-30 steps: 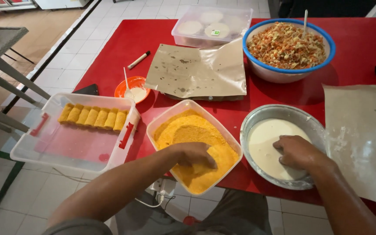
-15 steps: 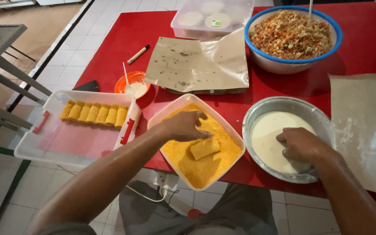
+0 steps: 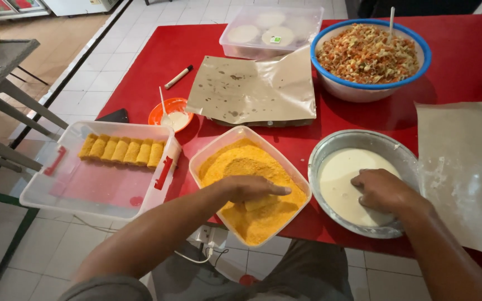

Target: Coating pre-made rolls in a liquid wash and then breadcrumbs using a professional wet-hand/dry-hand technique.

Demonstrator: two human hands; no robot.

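head view, left hand: left hand (image 3: 250, 188) is palm-down in the breadcrumb tub (image 3: 249, 189), fingers curled over a crumb-coated roll (image 3: 260, 202) and pressing on it. Closed loosely on the roll, not a full grasp from what shows.

head view, change on the left: half a second ago this hand was up at the tub's far left rim and the roll lay bare in the crumbs; a second ago it sat mid-tub. Now it is back over the roll, near the tub's front right. Reads as a coating pass: crumbs swept, then the piece covered again.

head view, right hand: right hand (image 3: 383, 190) rests in the metal batter bowl (image 3: 403, 153), fingers bent down into the white batter (image 3: 344, 178). Cannot tell whether it holds anything under the surface.

head view, change on the right: hardly any. Same spot at the bowl's near right across all three frames, only the camera has shifted.

head view, roll location: in the crumb tub, under the left hand's fingers, half sunk in crumbs.

head view, finished pieces: a row of breaded rolls (image 3: 121, 150) lines the far side of the clear plastic box (image 3: 85, 195), just left of the tub. Count looks unchanged, so the piece in hand is not yet across.

head view, surroundings: small orange bowl (image 3: 169, 111) with a stick in it, brown paper sheet (image 3: 252, 89), blue-rimmed bowl of shredded filling (image 3: 372, 56), lidded tub of round wrappers (image 3: 271, 30), marker pen (image 3: 178, 77), all on the red table (image 3: 152, 50).
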